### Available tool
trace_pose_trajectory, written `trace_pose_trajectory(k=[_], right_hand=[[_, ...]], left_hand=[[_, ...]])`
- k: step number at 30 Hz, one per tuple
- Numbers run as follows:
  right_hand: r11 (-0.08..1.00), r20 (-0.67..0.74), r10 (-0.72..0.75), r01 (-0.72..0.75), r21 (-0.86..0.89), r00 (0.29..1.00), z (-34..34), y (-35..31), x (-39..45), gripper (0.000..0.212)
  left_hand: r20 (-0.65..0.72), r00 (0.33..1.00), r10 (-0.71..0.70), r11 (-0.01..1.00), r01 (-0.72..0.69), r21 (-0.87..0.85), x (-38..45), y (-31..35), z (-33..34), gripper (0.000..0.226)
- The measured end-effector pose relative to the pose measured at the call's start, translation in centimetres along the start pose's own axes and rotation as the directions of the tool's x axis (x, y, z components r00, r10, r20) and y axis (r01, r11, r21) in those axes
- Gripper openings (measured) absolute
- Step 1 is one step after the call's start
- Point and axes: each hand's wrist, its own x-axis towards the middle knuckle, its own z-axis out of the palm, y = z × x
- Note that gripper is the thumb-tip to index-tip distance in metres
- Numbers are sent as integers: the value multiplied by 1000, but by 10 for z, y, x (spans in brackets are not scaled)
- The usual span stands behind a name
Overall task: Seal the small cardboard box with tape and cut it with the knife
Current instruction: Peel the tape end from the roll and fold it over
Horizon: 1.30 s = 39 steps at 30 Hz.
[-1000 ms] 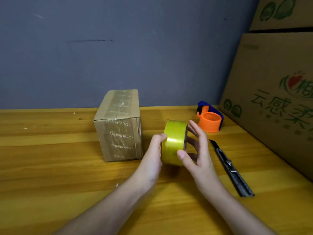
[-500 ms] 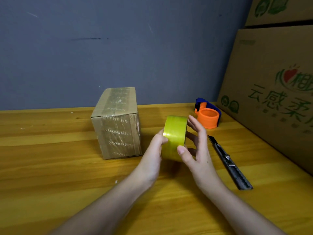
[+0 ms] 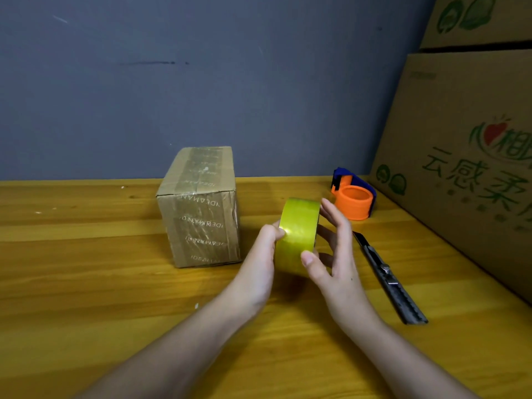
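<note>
Wall (image 3: 201, 82): grey-blue, fills the back, one dark scuff on it.

Table (image 3: 86, 298): yellow wood planks, runs full width under everything.

Cartons (image 3: 466, 156): two big ones stacked at far right, green print and a red heart logo on the lower one. Lower carton stands on the table's right edge.

Box (image 3: 201, 208): small cardboard, left of centre, near the wall, resting flat on the table. Top and front face already carry clear printed tape strips. Nobody is touching it.

Left hand (image 3: 260, 260): closed on the tape roll, thumb on the outer band, palm against the roll's left side.

Right hand (image 3: 334, 254): also gripping the roll from the right, thumb on the lower front of the band, fingers spread up along the roll's right face.

Roll (image 3: 299, 226): yellow-green, glossy, held on edge between both hands, above the table, just right of the box and apart from it. Can't tell if a free end is lifted.

Knife (image 3: 388, 277): dark utility knife, lying flat on the table right of the right hand, tip pointing away toward the dispenser, untouched.

Dispenser (image 3: 352, 198): orange hub with blue frame, on the table between the roll and the lower carton, near the back edge.
</note>
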Motion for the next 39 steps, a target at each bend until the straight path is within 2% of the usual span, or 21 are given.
trace_pose_trajectory(k=[8, 13, 16, 20, 23, 26, 30, 36, 39], right_hand=[[987, 72, 41, -52, 155, 997, 5, -2, -1, 77], [980, 78, 43, -58, 189, 996, 6, -1, -1, 77], [978, 58, 42, -53, 201, 997, 8, -1, -2, 73], [943, 8, 109, -106, 316, 994, 14, 2, 2, 63], [900, -22, 178, -154, 407, 984, 17, 6, 8, 57], [878, -34, 208, -171, 446, 977, 20, 10, 13, 63], [868, -38, 219, -177, 464, 975, 20, 10, 13, 65], [859, -15, 223, -190, 476, 975, 20, 5, 15, 74], [870, -1, 212, -188, 456, 977, 21, 5, 17, 79]], left_hand=[[54, 999, 7, 999, -9, 40, -7, -1, 4, 43], [25, 1000, -5, 1000, 4, 25, -5, -2, 4, 41], [24, 1000, -15, 1000, 15, 17, -5, -4, 4, 42], [44, 999, -23, 999, 24, -28, -6, -9, 8, 44], [57, 998, -10, 998, 13, -67, -7, -11, 14, 23], [54, 998, -21, 995, 26, -97, -6, -14, 13, 35], [36, 999, -31, 995, 34, -90, -5, -16, 12, 41], [-14, 998, -57, 998, 57, -37, -6, -17, 12, 28], [-9, 996, -89, 996, 89, -26, -5, -21, 9, 34]])
